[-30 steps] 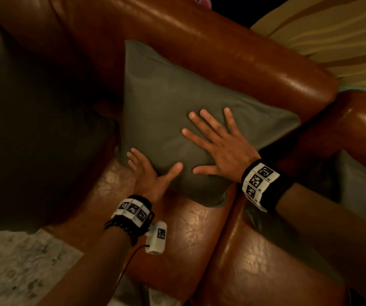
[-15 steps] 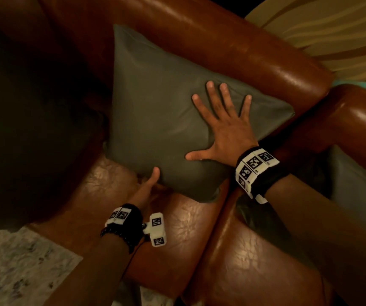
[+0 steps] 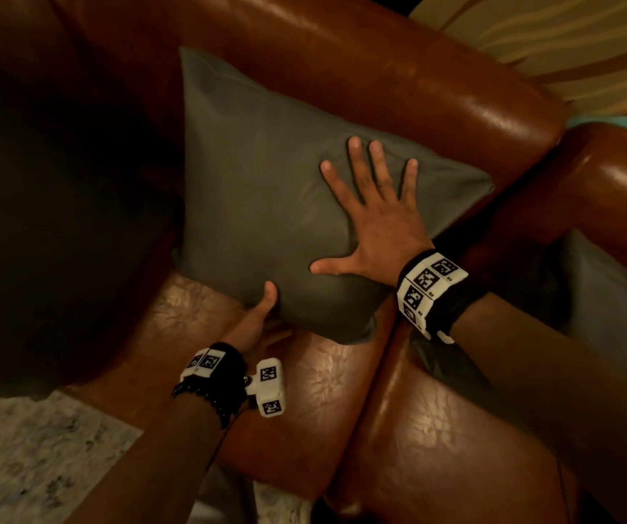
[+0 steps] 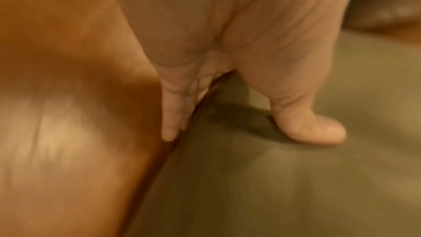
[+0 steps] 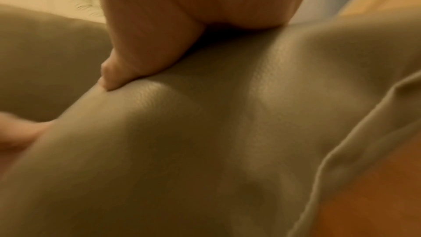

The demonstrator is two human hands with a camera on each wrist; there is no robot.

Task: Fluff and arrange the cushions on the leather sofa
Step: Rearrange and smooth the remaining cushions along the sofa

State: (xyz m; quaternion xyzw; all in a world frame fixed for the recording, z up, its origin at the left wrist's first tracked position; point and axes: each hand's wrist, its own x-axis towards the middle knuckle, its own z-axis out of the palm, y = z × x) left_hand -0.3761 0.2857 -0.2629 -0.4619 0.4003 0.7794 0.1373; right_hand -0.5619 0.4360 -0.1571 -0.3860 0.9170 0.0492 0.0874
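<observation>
Fingers (image 3: 353, 172) of the right hand (image 3: 376, 225) lie spread and flat on the grey-green cushion (image 3: 259, 198), which leans against the leather sofa (image 3: 398, 85) backrest, its lower edge on the seat. Left hand (image 3: 257, 327), at the cushion's 6 o'clock edge, pinches it: thumb on the face, fingers (image 4: 169, 114) tucked beneath. Judged light, soft, smooth-skinned; best held by edges or corners.

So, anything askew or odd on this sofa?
The cushion sits rotated, one corner pointing up the sofa back. The right hand presses it flat; the left hand grips its lower edge. No damage visible.
</observation>
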